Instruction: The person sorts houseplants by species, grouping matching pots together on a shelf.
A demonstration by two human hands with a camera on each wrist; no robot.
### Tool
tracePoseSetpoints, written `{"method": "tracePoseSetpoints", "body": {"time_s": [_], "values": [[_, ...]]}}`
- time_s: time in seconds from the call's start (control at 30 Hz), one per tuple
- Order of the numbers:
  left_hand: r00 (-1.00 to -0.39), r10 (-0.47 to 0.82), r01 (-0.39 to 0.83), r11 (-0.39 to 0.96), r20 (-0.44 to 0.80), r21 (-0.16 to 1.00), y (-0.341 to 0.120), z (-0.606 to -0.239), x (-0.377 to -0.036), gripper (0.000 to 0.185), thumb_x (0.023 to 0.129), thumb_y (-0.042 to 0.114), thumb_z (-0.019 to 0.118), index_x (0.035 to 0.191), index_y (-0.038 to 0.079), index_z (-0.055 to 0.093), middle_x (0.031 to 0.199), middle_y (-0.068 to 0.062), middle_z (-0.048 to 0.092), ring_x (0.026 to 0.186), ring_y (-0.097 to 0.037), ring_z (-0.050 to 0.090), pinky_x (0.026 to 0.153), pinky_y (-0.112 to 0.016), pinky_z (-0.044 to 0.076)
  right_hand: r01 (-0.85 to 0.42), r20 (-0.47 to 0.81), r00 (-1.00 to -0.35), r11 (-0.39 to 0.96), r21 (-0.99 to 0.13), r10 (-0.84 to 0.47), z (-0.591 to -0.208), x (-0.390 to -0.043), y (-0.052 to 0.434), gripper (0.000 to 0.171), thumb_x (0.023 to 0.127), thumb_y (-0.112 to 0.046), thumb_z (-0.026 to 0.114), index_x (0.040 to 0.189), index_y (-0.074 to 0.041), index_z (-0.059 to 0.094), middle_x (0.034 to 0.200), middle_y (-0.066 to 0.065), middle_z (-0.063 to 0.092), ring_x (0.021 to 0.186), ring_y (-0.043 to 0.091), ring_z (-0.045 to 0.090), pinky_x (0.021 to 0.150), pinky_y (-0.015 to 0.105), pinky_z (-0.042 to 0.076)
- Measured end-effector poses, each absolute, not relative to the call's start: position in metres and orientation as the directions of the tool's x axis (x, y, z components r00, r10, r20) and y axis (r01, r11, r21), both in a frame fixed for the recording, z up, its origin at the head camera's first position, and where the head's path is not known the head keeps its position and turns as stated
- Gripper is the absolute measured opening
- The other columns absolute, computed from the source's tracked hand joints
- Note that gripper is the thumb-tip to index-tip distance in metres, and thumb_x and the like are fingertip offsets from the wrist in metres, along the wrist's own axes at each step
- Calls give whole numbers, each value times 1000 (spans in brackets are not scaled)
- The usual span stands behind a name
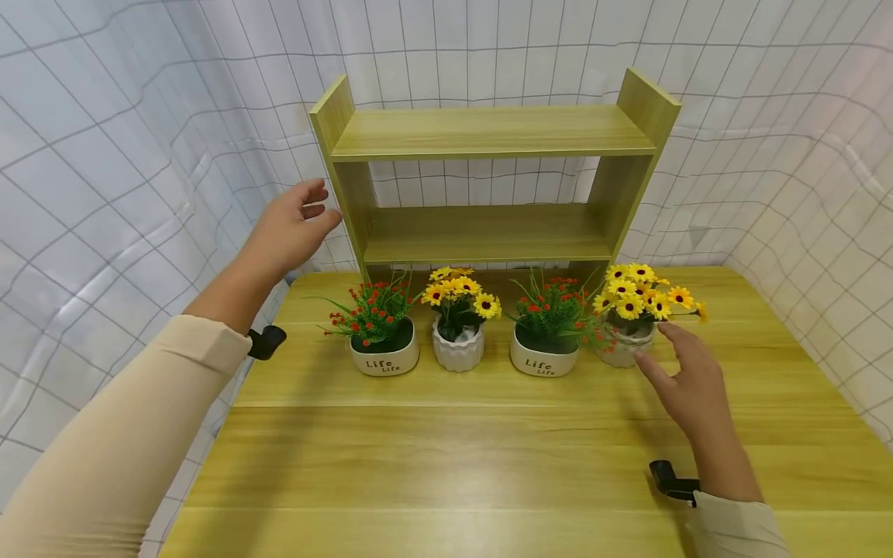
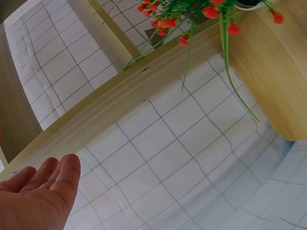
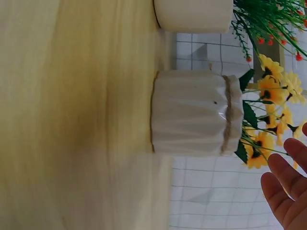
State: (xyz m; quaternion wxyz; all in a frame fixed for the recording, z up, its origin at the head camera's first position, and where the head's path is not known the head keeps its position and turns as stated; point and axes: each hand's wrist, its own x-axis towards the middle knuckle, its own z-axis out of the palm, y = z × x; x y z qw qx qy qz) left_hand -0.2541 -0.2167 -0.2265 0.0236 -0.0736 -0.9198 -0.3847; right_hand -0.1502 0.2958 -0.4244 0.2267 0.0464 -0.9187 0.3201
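Four flower pots are sitting in a row on the desk, just in front of a two-tier wooden shelf. From the person's left: a white pot with red berries, a ribbed white pot with yellow flowers, another white pot with red blooms, and the ribbed pot with yellow daisies at the far right. The right hand is hovering just beside that last pot, fingers straight and spread, gripping nothing; a fingertip is sitting right at the flowers, though whether it is actually touching a petal is hard to tell from here. The left hand is hanging in the air up beside the shelf's left upright, palm relaxed and open, holding nothing. Behind everything, a white gridded cloth is draping round the desk.
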Motion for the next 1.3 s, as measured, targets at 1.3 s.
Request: {"method": "tracePoseSetpoints", "body": {"time_s": [1.3], "values": [[-955,-69,214,508,287,834,-192,-240,-290,57,100,39,54,151,20,40,147,-3,49,132,-18,50,102,-38,46,66,137,-871,387,-920,471,-451,-176,275,65,96,-32,64,150,-6,39,152,11,38,136,31,40,98,47,42]]}}
